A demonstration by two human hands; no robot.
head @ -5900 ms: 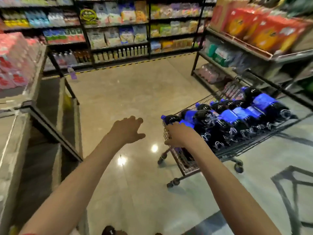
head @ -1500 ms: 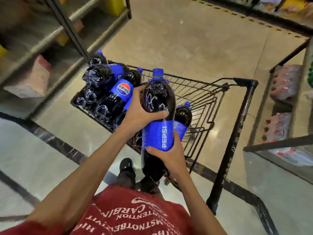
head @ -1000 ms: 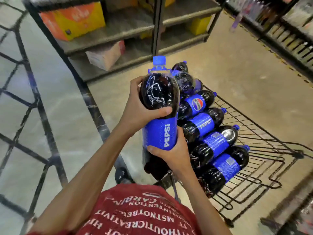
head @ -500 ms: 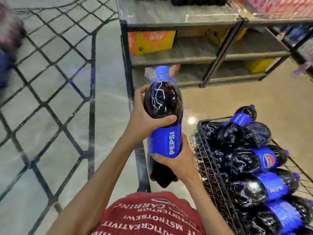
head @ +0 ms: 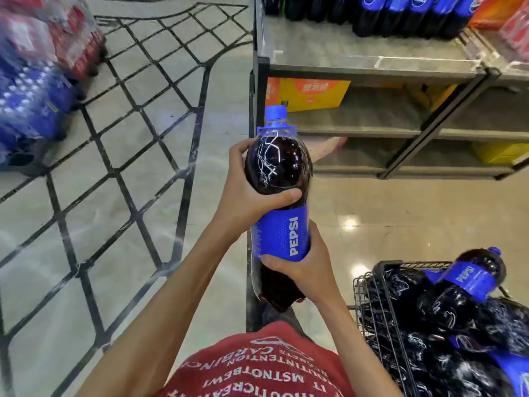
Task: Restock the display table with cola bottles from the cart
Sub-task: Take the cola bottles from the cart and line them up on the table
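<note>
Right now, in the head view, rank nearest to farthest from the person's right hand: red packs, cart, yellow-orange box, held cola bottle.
1. Held cola bottle, in the grip of the right hand.
2. Cart, just right.
3. Yellow-orange box, ahead, on a lower shelf.
4. Red packs, far left across the floor.

The left forearm (head: 171,285) and right forearm (head: 355,342) reach up and forward, converging. The left hand (head: 243,199) wraps the cola bottle (head: 279,164) high, its thumb lying across the near side. The right hand (head: 307,272) clasps the bottle just below that thumb.
</note>
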